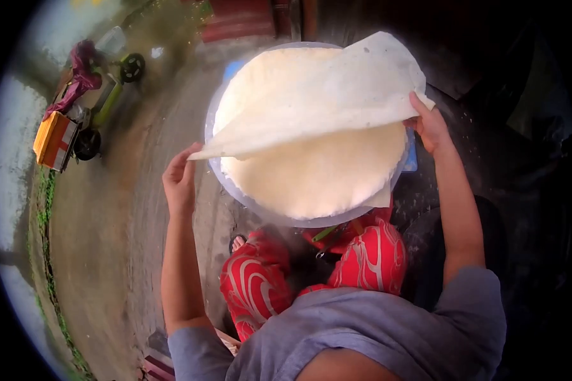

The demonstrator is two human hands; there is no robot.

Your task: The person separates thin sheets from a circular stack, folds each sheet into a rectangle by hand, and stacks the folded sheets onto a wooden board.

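Observation:
A broad round tray (260, 211) with a pale grey rim stands before my knees. It is filled almost to the edge by a smooth, cream-white round layer (311, 174), whose material I cannot make out. Across it stretches an off-white cloth (337, 95), lifted along its near edge and lying over the far part of the layer. My left hand (181, 178) pinches the cloth's left corner, just outside the tray's rim. At the right rim, my right hand (429, 126) grips the other corner between thumb and fingers.
Something blue (410, 157) shows beneath the tray. A green handle (325, 233) lies below its near rim, between my red-patterned trouser legs (372, 257). To the left, a green scooter (105, 101) with an orange box (56, 141) stands on the paved ground.

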